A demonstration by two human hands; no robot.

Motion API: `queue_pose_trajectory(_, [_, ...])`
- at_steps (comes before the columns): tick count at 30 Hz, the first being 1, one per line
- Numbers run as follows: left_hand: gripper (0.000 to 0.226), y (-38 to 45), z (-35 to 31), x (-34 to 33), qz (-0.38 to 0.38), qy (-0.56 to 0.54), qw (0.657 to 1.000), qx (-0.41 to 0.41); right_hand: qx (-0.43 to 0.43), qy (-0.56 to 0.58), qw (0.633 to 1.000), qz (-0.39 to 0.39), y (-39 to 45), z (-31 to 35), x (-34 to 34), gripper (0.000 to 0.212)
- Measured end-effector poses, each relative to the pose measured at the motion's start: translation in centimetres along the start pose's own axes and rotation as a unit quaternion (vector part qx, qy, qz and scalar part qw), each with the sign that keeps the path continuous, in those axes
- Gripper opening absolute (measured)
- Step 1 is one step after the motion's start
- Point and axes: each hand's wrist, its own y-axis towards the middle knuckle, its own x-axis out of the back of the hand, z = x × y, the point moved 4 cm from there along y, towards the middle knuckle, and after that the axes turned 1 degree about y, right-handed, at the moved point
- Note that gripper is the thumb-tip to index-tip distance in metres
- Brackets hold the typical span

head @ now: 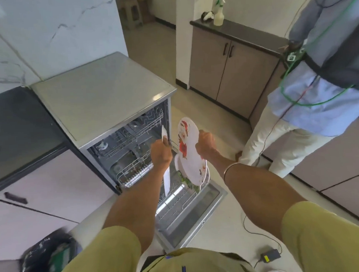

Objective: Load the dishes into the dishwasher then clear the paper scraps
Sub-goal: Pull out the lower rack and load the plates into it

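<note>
Left hand (161,152) pinches an edge-on plate (167,179); right hand (205,143) grips the floral plates (191,156) by the rim. They look stiff, slick and chippable, so rim holds seem safest.

Plates (189,152) above pulled-out rack (178,201), dishwasher (109,102) behind, bystander (310,98) right

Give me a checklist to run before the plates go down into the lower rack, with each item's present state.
1. Dishwasher door open: ok.
2. Lower rack pulled out under the plates: ok.
3. Left hand grips the white plate, held on edge: ok.
4. Right hand grips the floral plates: ok, more than one rim shows.
5. Free slots in the rack below: cannot tell, hands and plates hide part of it.
6. Bystander clear of the door: ok, standing to the right.
</note>
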Motion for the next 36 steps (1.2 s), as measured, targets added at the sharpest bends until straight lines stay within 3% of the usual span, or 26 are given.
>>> queue_pose_trajectory(9, [0.059,2.9,2.4,-2.4,0.001,0.069,0.989,0.129,0.008,-0.042,0.995,0.085,7.2,-0.3,-2.6,0.034])
queue_pose_trajectory(15, [0.053,4.3,3.2,-5.0,-0.072,-0.01,0.958,0.278,0.075,-0.084,0.982,0.153,12.5,-1.0,-3.8,0.032])
queue_pose_trajectory(21, [0.043,5.3,1.7,-7.1,-0.086,-0.003,0.941,0.327,0.124,-0.107,0.963,0.216,16.9,-1.9,-4.3,0.032])
queue_pose_trajectory(24, [0.048,5.0,2.2,-8.3,-0.104,-0.02,0.923,0.369,0.134,-0.103,0.954,0.246,17.7,-2.1,-4.1,0.031])
queue_pose_trajectory(27, [0.05,4.1,2.3,-9.7,-0.121,-0.058,0.9,0.414,0.121,-0.095,0.95,0.271,18.2,-2.6,-4.0,0.03])
queue_pose_trajectory(32, [0.046,3.7,3.9,-12.8,-0.1,-0.082,0.89,0.438,0.096,-0.081,0.948,0.291,18.4,-4.0,-5.2,0.04])
queue_pose_trajectory(36, [0.044,3.9,6.2,-16.0,-0.078,-0.091,0.879,0.461,0.065,-0.068,0.952,0.292,18.6,-6.5,-7.5,0.036])
